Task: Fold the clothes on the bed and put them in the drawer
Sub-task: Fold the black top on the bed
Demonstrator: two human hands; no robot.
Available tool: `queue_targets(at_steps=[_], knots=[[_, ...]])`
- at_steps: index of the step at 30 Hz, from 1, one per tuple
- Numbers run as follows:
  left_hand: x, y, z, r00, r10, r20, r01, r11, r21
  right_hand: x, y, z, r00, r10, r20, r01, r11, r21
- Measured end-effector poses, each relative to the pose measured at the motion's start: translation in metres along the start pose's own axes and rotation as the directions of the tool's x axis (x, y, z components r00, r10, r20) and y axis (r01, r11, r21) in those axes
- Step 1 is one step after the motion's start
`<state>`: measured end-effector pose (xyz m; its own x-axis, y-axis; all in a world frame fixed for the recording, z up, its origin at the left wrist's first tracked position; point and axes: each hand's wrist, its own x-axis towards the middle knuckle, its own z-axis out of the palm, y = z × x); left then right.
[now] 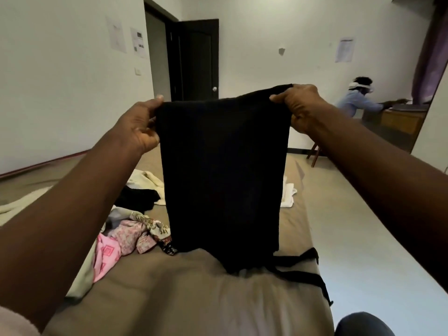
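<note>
A black garment [223,175] hangs in the air above the tan bed [184,294], stretched flat between both hands. My left hand [139,126] pinches its top left corner and my right hand [299,105] pinches its top right corner. Its lower end with thin black straps [300,270] touches the mattress. On the bed to the left lies a heap of unfolded clothes: a pink patterned piece [114,248], another black piece [137,198] and a cream one [145,179]. White cloth [288,194] lies behind the held garment on the right. No drawer is in view.
Pale floor [358,234] runs along the bed's right side. Another person [358,100] sits at a wooden desk [400,120] in the far right corner, with a stool [315,151] nearby. A dark door [196,59] stands open in the far wall.
</note>
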<state>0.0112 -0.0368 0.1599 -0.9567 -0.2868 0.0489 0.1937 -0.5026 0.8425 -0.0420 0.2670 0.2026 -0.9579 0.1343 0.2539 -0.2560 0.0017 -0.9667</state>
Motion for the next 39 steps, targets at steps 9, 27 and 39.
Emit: queue_targets(at_steps=[9, 27, 39], knots=[[0.000, -0.016, -0.005, 0.998, -0.062, -0.030, 0.063, 0.997, 0.033, 0.005, 0.016, -0.002, 0.977, 0.212, -0.012, -0.207, 0.965, 0.162], [-0.033, 0.047, 0.050, 0.501, 0.845, -0.188, -0.832, 0.530, 0.164, -0.034, -0.044, 0.004, 0.628, -0.737, -0.250, 0.715, 0.673, -0.187], [-0.038, 0.140, 0.064, 0.404, 0.895, -0.190, -0.793, 0.446, 0.414, -0.041, -0.122, 0.033, 0.685, -0.665, -0.298, 0.656, 0.741, -0.144]])
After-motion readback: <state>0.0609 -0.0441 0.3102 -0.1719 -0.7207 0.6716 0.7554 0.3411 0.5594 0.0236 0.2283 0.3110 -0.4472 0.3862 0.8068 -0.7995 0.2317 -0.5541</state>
